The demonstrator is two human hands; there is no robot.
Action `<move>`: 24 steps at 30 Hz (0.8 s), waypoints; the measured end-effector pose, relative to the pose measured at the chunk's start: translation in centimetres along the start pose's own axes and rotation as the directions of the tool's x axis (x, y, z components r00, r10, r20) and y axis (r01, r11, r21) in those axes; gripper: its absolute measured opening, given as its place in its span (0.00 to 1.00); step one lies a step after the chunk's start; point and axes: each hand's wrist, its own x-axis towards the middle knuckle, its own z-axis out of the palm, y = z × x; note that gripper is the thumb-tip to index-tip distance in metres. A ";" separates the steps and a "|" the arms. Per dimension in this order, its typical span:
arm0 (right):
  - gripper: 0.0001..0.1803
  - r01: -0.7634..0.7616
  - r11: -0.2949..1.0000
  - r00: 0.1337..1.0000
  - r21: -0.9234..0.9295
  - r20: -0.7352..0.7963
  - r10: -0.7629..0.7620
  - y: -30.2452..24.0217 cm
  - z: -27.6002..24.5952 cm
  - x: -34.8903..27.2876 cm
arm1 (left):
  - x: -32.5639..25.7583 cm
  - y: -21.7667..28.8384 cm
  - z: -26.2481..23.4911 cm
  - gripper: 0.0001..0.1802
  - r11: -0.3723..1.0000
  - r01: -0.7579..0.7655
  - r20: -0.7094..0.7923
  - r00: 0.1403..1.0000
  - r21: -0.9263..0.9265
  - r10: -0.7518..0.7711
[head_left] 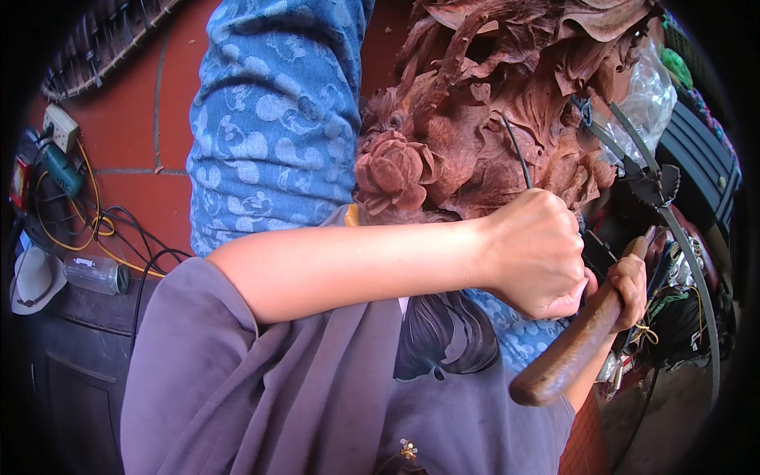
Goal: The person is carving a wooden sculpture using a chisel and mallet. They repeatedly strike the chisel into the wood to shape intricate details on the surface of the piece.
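Observation:
My left hand [538, 257] is closed in a fist, its forearm reaching across my lap from the left. Out of the top of that fist runs the thin dark metal shaft of a carving chisel [520, 150], its far end against a reddish-brown wood carving [459, 150]. The chisel's handle is hidden in the fist. A carved flower [392, 174] and leaf shapes cover the carving. Just right of the left fist, my right hand [629, 289] grips a thick, rounded wooden mallet [566, 348], its blunt end slanting down toward my body.
A dark metal frame [681, 229] and a clear plastic bag [645, 99] stand right of the carving. On the left lie a power strip [62, 127], a teal power tool [62, 170], tangled cords [103, 226], a plastic jar [95, 273] and a pale hat [36, 277].

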 end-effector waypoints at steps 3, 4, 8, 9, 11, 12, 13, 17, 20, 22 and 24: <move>0.22 0.062 0.993 0.994 -0.102 0.092 -0.053 -0.2 -0.3 0.2 | -0.1 0.1 0.3 0.15 1.000 0.006 -0.025 1.000 -0.001 -0.006; 0.22 0.067 0.992 0.994 -0.111 0.098 -0.056 -0.3 -0.4 0.2 | -0.1 0.0 0.3 0.15 1.000 0.018 -0.017 1.000 -0.007 -0.018; 0.21 0.059 0.996 0.996 -0.072 0.065 -0.054 -0.5 -0.5 0.3 | -0.2 -0.3 0.1 0.15 1.000 -0.016 -0.070 0.997 -0.015 0.015; 0.21 0.059 0.997 0.997 -0.057 0.059 -0.055 -0.5 -0.6 0.3 | -0.2 -0.4 0.1 0.15 1.000 -0.015 -0.067 0.998 -0.023 0.013; 0.19 0.069 0.997 0.992 -0.046 0.112 -0.064 -0.6 -0.7 0.4 | -0.2 -0.4 -0.1 0.14 1.000 -0.014 -0.048 0.999 -0.026 0.012; 0.19 0.088 0.995 0.989 -0.039 0.121 -0.083 -0.7 -0.8 0.4 | -0.2 -0.4 -0.2 0.14 1.000 -0.013 -0.031 0.999 -0.024 0.012; 0.19 0.091 0.995 0.988 -0.044 0.128 -0.085 -0.6 -0.8 0.4 | -0.2 -0.4 -0.2 0.14 1.000 -0.007 -0.011 1.000 -0.020 0.006; 0.21 0.152 0.981 0.986 -0.117 0.079 -0.144 -0.4 -0.8 0.2 | -0.1 -0.5 -0.4 0.12 0.999 -0.016 -0.069 0.997 -0.030 0.014; 0.20 0.138 0.963 0.990 -0.233 0.069 -0.125 -0.2 -0.9 -0.2 | 0.0 -0.6 -0.7 0.12 1.000 -0.022 -0.101 0.995 -0.012 0.021; 0.20 0.132 0.960 0.991 -0.247 0.059 -0.121 0.1 -1.2 -0.3 | 0.1 -0.6 -1.0 0.12 1.000 -0.009 -0.119 0.993 -0.001 0.009; 0.20 0.139 0.969 0.990 -0.204 0.039 -0.134 0.3 -1.4 -0.5 | 0.5 -0.3 -0.9 0.11 1.000 -0.015 -0.171 0.985 -0.013 0.013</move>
